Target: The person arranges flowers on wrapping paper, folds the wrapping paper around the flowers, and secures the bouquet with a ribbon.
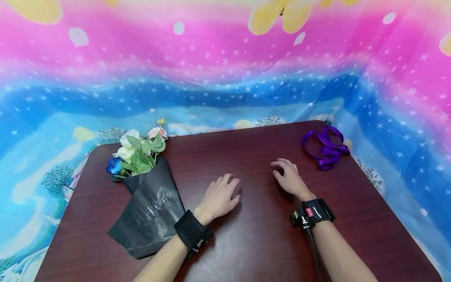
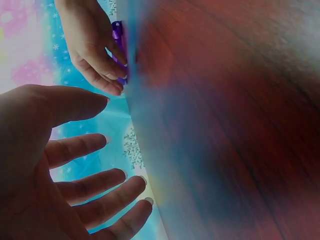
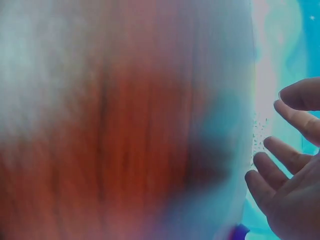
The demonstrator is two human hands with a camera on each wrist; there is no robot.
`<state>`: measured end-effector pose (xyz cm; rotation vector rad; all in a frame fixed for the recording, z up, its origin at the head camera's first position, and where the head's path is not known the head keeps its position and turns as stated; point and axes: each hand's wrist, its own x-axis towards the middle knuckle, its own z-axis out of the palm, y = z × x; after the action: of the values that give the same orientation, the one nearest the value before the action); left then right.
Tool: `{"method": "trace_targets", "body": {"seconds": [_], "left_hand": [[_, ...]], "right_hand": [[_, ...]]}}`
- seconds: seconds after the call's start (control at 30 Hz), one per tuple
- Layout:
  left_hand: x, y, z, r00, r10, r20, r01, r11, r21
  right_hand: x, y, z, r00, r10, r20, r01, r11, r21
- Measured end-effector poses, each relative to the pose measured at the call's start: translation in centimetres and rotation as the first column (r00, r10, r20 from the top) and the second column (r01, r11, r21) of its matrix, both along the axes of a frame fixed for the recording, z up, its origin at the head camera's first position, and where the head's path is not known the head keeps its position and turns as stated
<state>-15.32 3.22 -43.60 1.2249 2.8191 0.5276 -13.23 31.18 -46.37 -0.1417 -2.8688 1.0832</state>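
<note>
- Biggest by far: a pink-and-blue printed fabric backdrop with white snowflakes point(image 1: 211, 58), hanging behind the bouquet and round both sides. Head cam gets the wide sweep, wrist cams just catch strips.
- Next, a dark reddish-brown wooden table with rounded corners point(image 1: 253, 250), right under the bouquet. Pretty crisp from the head, but mostly a blurry haze in both wrist views.
- The bouquet itself, leafy flowers in a shiny black paper-like wrap point(image 1: 155, 207), lies with its blooms toward the table's far edge. Only the head view has it.
- Left hand point(image 1: 216, 197): just right of the bouquet's wrap, holding nothing. Its own wrist cam shows thumb and fingers spread well apart, gently bent. Can't tell if it touches the wood.
- Right hand point(image 1: 290, 180): farther right of the bouquet, also holding nothing, fingers loosely bent. Head cam shows a gap between thumb and index; in the right wrist view those two overlap. The left wrist cam catches this hand too.
- Glossy purple ribbon in loose loops point(image 1: 328, 150): well right of the bouquet, just past the right hand. Whole from the head, partly hidden behind fingers in the left wrist view, a mere sliver in the right.
- Smallest: a ruffled blue flower point(image 1: 114, 166) at the bouquet's left side, head view only.
</note>
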Motion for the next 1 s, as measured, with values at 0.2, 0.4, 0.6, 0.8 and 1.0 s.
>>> {"method": "trace_targets", "body": {"seconds": [0.2,0.4,0.6,0.8,1.0], "left_hand": [[-0.2,0.4,0.1,1.000,-0.005,-0.008,0.005,1.000,0.007],[-0.6,1.0,0.0,0.999,-0.020,-0.025,0.021,1.000,0.011],[-1.3,2.1,0.3,0.999,-0.019,-0.050,0.020,1.000,0.015],[-2.2,3.7,0.8,0.995,-0.020,-0.100,0.022,1.000,0.017],[-2.8,5.1,1.1,0.987,-0.024,-0.160,0.022,1.000,-0.010]], "right_hand": [[-0.2,1.8,0.5,1.000,-0.003,0.014,0.003,1.000,0.028],[-0.2,4.0,1.0,0.998,-0.050,0.026,0.049,0.998,0.042],[-0.3,5.4,1.2,0.997,-0.075,0.000,0.074,0.996,0.058],[-0.1,6.9,1.4,0.993,-0.098,-0.066,0.102,0.992,0.074],[-0.2,8.5,2.0,0.984,-0.140,-0.113,0.151,0.984,0.097]]}}
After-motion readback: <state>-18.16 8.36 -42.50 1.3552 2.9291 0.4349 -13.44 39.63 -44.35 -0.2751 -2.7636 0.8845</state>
